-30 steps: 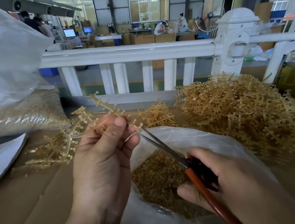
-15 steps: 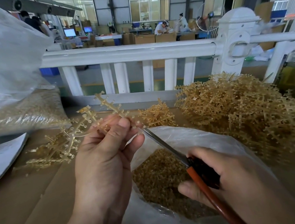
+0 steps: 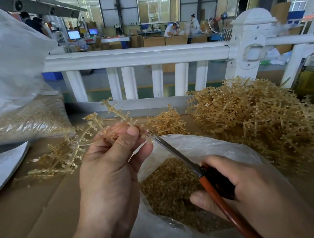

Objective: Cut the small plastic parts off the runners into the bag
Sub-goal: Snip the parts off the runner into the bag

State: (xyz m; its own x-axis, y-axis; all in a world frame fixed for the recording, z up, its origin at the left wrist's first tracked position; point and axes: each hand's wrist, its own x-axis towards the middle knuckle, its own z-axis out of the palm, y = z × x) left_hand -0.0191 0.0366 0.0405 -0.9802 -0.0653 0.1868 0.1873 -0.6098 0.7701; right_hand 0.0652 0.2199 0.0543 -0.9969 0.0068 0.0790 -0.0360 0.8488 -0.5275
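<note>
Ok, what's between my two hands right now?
Head view: the scissors, reaching from the right hand to the runner the left hand holds, above the open bag.

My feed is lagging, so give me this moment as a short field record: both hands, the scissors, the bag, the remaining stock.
left hand: pinches amber translucent plastic runner
right hand: grips orange-handled steel scissors
blades: look nearly closed, tips at the runner's end
receiver: clear plastic bag, open under the blades, holding loose amber cut parts
stock: large pile of amber runners on the right, beyond the bag
</note>
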